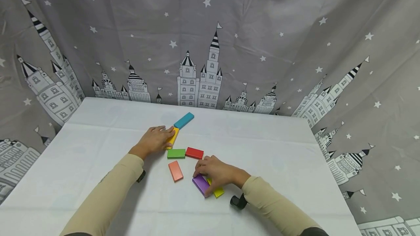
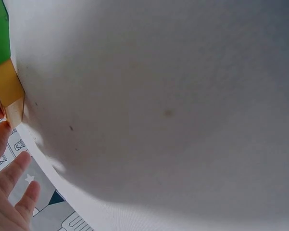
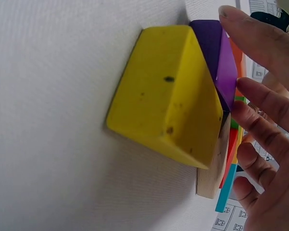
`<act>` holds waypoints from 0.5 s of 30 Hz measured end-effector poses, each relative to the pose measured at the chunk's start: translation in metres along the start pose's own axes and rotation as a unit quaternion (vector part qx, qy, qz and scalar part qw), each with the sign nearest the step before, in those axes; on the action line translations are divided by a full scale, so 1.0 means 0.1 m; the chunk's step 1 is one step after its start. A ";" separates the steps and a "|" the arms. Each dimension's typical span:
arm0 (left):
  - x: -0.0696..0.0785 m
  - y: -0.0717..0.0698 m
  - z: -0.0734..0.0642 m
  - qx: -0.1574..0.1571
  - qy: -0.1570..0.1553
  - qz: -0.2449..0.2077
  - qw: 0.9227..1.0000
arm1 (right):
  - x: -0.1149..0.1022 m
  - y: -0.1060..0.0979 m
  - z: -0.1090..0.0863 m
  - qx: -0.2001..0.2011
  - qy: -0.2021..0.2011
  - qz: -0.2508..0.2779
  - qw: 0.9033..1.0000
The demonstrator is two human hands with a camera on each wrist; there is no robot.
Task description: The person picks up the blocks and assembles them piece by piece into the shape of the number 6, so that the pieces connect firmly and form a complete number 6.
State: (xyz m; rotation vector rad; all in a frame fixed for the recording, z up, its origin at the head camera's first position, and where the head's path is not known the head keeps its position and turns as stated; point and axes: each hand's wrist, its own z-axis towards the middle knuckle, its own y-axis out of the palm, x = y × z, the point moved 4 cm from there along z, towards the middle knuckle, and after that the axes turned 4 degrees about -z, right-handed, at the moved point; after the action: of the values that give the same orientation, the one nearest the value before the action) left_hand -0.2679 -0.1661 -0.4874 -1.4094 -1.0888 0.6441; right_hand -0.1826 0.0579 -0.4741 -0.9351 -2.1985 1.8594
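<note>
Holds the orange block (image 1: 175, 137) left of the middle of the table (image 1: 279, 156), slanting away and slightly rightward along its long axis, pinched between thumb and fingers of the left hand (image 1: 153, 140), seemingly touching the blue block (image 1: 184, 120) at its far end and just beside the green block (image 1: 176, 153) at its near end. Grips the purple block (image 1: 200, 184), nearer and farther right, pointing from far left to near right along its length, with thumb and fingertips of the right hand (image 1: 217, 171) parted to its opposite ends, beside the partly hidden yellow block (image 1: 218, 192).
</note>
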 end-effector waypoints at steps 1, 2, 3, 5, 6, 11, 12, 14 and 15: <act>0.00 0.00 0.00 0.000 0.000 0.000 1.000 | 0.00 0.00 0.00 -0.003 0.001 0.000 1.000; 0.00 0.00 0.00 -0.001 0.000 0.000 1.000 | 0.00 0.00 0.01 -0.005 0.001 -0.001 1.000; 0.00 0.00 0.00 -0.001 -0.001 -0.001 1.000 | -0.01 0.00 0.01 -0.007 0.001 -0.002 1.000; 0.00 0.00 0.00 -0.001 -0.002 -0.004 1.000 | -0.01 0.01 0.02 -0.008 -0.001 -0.008 1.000; 0.00 -0.01 0.00 -0.001 -0.002 -0.004 1.000 | -0.01 0.01 0.02 -0.008 -0.001 -0.010 1.000; 0.00 0.00 0.00 -0.003 -0.007 -0.007 1.000 | -0.01 0.01 0.05 -0.011 0.001 -0.010 1.000; 0.00 0.00 0.00 -0.003 -0.007 -0.007 1.000 | -0.01 0.00 0.05 -0.012 0.001 -0.007 1.000; 0.00 0.00 0.00 -0.005 -0.010 -0.010 1.000 | -0.01 0.00 0.07 -0.014 0.002 -0.003 1.000; 0.01 0.00 0.00 -0.006 -0.010 -0.009 1.000 | -0.02 0.00 0.07 -0.014 0.000 -0.003 1.000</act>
State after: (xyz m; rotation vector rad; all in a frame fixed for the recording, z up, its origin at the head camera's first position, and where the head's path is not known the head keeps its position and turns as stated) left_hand -0.2675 -0.1654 -0.4874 -1.4044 -1.1206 0.6404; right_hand -0.1845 0.0507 -0.4751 -0.9326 -2.2302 1.8299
